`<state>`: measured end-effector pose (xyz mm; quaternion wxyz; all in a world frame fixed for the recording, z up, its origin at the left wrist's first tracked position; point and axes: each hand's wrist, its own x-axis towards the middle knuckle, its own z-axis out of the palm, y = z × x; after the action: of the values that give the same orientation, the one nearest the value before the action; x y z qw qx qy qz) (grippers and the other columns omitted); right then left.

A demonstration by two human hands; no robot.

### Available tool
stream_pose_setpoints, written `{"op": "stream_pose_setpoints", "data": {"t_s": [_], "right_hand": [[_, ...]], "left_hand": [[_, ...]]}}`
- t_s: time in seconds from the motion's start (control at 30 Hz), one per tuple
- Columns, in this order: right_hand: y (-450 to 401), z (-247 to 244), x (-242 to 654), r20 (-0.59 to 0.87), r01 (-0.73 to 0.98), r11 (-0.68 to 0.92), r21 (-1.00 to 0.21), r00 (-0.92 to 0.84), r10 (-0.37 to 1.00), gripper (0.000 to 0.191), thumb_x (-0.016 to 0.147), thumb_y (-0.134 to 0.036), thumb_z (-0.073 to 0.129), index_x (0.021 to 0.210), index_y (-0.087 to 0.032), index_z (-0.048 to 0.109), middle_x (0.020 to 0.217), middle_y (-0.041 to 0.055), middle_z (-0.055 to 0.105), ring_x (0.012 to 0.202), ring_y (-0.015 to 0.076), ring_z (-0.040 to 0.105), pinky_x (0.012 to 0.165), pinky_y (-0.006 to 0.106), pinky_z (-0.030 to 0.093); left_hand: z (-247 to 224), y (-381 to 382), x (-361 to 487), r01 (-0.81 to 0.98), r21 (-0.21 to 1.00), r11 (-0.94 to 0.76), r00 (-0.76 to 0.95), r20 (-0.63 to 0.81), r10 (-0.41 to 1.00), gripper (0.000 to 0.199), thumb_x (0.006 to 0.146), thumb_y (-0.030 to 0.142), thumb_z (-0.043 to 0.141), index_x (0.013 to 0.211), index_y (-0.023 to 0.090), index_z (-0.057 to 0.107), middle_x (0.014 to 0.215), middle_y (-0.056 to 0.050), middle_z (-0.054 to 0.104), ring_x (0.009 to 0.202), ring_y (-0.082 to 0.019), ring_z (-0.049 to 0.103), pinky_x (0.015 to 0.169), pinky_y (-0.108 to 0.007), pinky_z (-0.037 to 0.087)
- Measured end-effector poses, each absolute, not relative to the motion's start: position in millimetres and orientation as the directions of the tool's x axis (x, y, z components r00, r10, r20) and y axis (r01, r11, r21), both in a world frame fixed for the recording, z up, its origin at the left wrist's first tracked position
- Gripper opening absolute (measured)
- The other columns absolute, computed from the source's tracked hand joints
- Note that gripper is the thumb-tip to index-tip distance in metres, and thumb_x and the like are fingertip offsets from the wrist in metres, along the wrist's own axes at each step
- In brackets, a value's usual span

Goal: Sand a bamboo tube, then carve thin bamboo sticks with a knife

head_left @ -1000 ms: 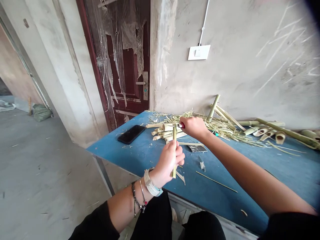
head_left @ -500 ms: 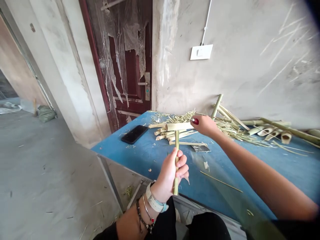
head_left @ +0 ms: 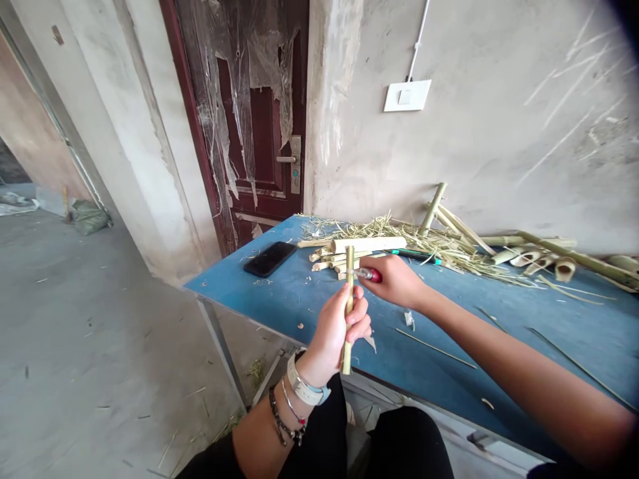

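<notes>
My left hand grips a thin green bamboo strip upright, with its ends sticking out above and below the fist. My right hand holds a small red-handled knife, and its short metal blade reaches the upper part of the strip. Behind them, cut bamboo pieces lie in a loose pile on the blue table. Just past my right hand lies a slim green-and-black tool.
A black phone lies on the table at the left. Dry bamboo shavings and split lengths spread along the wall side. Thin strips lie at the table's front right. The table's near edge runs over my lap, with a concrete floor at the left.
My right hand has come back left from beside the shavings, bringing the blade to the strip. The strip stays in my left hand, and the view has shifted slightly.
</notes>
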<state>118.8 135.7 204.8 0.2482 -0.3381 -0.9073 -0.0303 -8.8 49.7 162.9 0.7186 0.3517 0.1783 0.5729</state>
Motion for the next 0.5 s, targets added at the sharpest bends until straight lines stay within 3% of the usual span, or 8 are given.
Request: {"op": "stream_pose_setpoints", "data": {"t_s": [0.1,0.2,0.37,0.5], "right_hand": [[130,212,123,0.473,0.451,0.768,-0.454,-0.609,0.637,0.012,0.081,-0.028,0.045,0.078,-0.017,0.050,0.060,-0.0030,0.046,0.049,0.0083,0.039,0.048,0.024,0.034],[119,219,125,0.347,0.308,0.626,-0.717,-0.621,0.703,0.026,0.086,-0.034,0.045,0.103,-0.016,0.051,0.063,-0.0032,0.052,0.041,0.0065,0.039,0.038,0.021,0.032],[103,223,119,0.324,0.260,0.505,-0.823,-0.514,0.794,0.035,0.082,-0.023,0.058,0.115,-0.014,0.049,0.052,-0.0094,0.048,0.036,0.0033,0.042,0.034,0.014,0.032],[94,223,121,0.266,0.195,0.408,-0.892,-0.505,0.821,0.023,0.082,-0.012,0.055,0.105,-0.012,0.054,0.057,-0.0074,0.053,0.036,0.0022,0.044,0.034,0.013,0.034]], "left_hand": [[161,50,-14,-0.719,0.671,0.182,0.352,0.126,0.927,0.026,0.093,0.032,0.033,0.074,0.017,0.043,0.045,0.010,0.024,0.030,-0.002,0.016,0.040,-0.015,0.023],[161,46,-11,-0.728,0.644,0.235,0.407,0.130,0.904,0.031,0.095,0.027,0.026,0.073,0.016,0.044,0.046,0.009,0.024,0.031,-0.003,0.018,0.038,-0.016,0.022],[165,42,5,-0.691,0.704,0.165,0.398,0.180,0.900,0.034,0.096,0.028,0.025,0.070,0.016,0.045,0.046,0.008,0.026,0.031,-0.003,0.024,0.038,-0.016,0.020],[165,41,8,-0.482,0.874,0.054,0.458,0.199,0.866,0.034,0.095,0.030,0.026,0.078,0.016,0.052,0.051,0.006,0.038,0.038,-0.005,0.043,0.044,-0.017,0.030]]}}
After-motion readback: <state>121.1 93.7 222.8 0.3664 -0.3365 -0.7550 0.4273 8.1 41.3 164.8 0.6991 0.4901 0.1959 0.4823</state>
